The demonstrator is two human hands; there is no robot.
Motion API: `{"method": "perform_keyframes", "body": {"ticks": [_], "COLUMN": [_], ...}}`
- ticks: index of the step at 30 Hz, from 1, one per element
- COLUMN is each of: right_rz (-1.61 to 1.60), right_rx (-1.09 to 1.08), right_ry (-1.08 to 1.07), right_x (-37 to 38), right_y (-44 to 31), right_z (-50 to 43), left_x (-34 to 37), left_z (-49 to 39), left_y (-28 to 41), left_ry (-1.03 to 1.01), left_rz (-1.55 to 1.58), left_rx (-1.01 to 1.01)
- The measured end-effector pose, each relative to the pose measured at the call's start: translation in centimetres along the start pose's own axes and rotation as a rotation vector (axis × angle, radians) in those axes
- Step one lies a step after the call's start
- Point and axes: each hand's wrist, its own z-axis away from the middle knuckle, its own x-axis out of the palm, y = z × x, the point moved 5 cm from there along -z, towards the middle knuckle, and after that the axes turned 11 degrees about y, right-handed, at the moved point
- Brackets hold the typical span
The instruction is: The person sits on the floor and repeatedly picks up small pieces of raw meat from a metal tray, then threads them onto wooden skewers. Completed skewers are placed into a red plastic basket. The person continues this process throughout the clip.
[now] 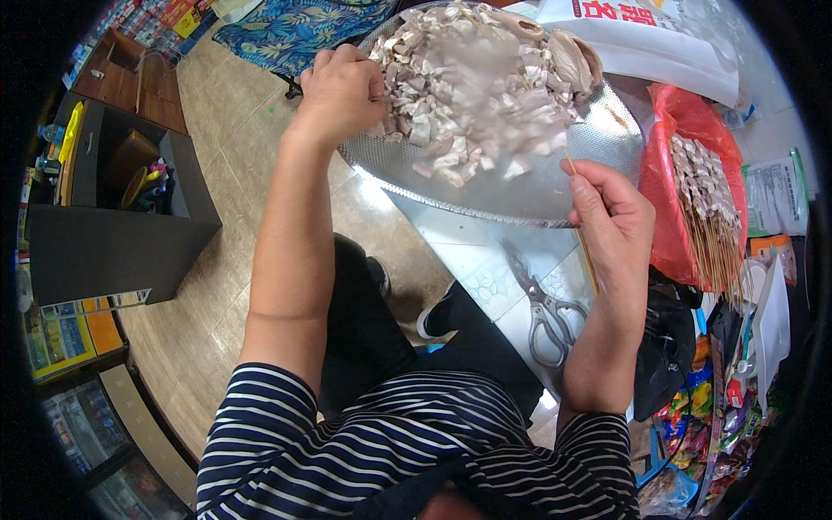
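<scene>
Cut pale meat pieces, apparently offal (429, 91), are heaped in a perforated metal colander (520, 195). My left hand (344, 88) is at the heap's left edge, fingers curled. Its fingertips are partly hidden, so whether they pinch a piece cannot be told. Below the colander's right side, my right hand (611, 205) grips a thin bamboo skewer (590, 263) between thumb and fingers. The skewer's upper end points towards the heap, and its lower part runs down past my palm. Larger uncut, hollow pieces (575, 62) lie at the heap's upper right.
Kitchen scissors (543, 305) lie on the tiled tabletop (448, 237) below the colander. At right, a red plastic-lined basket (660, 195) holds many loaded skewers (712, 195). Behind stands a white printed bag (650, 52). A patterned folding chair (279, 39) is at upper left.
</scene>
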Motion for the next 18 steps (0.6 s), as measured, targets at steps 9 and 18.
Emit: {"method": "perform_keyframes", "body": {"ticks": [9,18], "right_rz": [0.015,0.065], "right_rx": [-0.053,-0.105], "right_ry": [-0.08,-0.126], "right_x": [0.7,1.7], "right_y": [-0.5,-0.7], "right_z": [0.5,1.2], "left_x": [-1.0,-1.2], "left_z": [-0.9,-0.7], "left_y": [0.1,1.5], "left_ry": [-0.073,-0.128], "left_rz": [1.518,1.872], "left_rx": [-0.488,-0.577]}}
